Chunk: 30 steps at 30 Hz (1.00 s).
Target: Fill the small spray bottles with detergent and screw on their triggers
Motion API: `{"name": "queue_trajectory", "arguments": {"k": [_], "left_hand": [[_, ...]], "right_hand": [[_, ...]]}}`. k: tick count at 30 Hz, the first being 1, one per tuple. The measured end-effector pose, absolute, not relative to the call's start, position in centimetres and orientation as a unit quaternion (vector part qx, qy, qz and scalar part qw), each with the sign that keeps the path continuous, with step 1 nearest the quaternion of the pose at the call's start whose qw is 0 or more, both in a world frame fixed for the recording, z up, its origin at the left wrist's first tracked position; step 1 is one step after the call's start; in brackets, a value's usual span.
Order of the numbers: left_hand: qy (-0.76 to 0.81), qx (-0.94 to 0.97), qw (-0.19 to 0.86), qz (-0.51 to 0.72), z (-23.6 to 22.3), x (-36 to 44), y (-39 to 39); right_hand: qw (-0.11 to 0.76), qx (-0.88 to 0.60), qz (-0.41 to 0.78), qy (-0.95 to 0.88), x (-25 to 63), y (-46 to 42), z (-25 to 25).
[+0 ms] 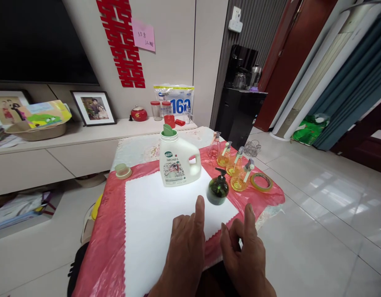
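My left hand [189, 243] hovers over the white sheet [147, 218], its index finger stretched out and the others bent; nothing shows in it. To its right, my right hand [244, 251] also points its index finger upward, with thumb apart and the rest curled, holding nothing visible. Just beyond both hands stands a dark green pump bottle [218, 190] with a black pump head. Further back on the sheet, a white detergent jug [178, 163] stands upright without its cap, its green spout showing. A pale green cap [123, 170] lies at the table's left.
Several clear spray bottles, some with yellow liquid [239, 182], stand at the right beside a roll of tape [261, 182]. Red plastic film [107, 222] covers the table. Behind, a low cabinet [94, 140] bears a photo frame [94, 108], jars and a red pot [139, 114].
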<state>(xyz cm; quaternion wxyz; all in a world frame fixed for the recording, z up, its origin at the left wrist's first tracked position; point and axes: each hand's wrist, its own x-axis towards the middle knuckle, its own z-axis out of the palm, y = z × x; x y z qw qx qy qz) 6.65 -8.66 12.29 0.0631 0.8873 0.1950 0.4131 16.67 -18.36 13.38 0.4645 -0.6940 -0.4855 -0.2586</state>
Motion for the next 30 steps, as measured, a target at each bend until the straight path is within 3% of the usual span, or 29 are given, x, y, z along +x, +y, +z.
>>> {"name": "queue_trajectory", "arguments": {"k": [30], "left_hand": [[0.224,0.905,0.097,0.348,12.19,6.57,-8.63]], "right_hand": [[0.446,-0.717,-0.238,-0.480,17.10,-18.21,12.54]]}}
